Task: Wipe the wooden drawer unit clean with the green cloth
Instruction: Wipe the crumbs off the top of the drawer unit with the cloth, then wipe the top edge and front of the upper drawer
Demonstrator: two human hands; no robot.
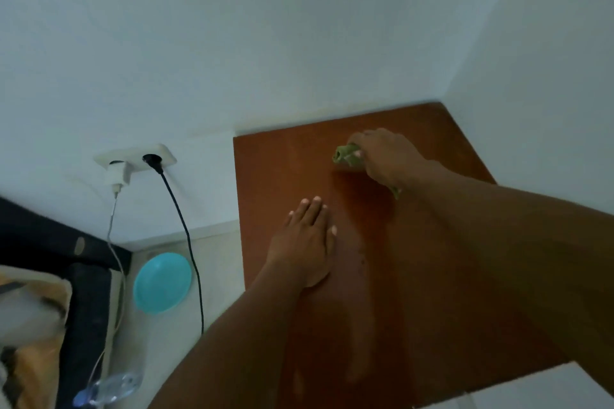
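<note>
The wooden drawer unit's reddish-brown top (272,176) fills the middle and right of the head view, pushed into a corner of white walls. My right hand (387,156) presses a bunched green cloth (345,156) onto the top near its far edge, with most of the cloth hidden under the palm. My left hand (307,241) lies flat on the top nearer to me, fingers spread, holding nothing. Only the unit's top surface shows; its drawers are out of sight.
A wall socket (134,159) left of the unit holds a white charger (118,176) and a black cable (186,236). On the floor below lie a turquoise plate (162,282) and a plastic bottle (109,388). A dark piece of furniture (86,302) stands at the far left.
</note>
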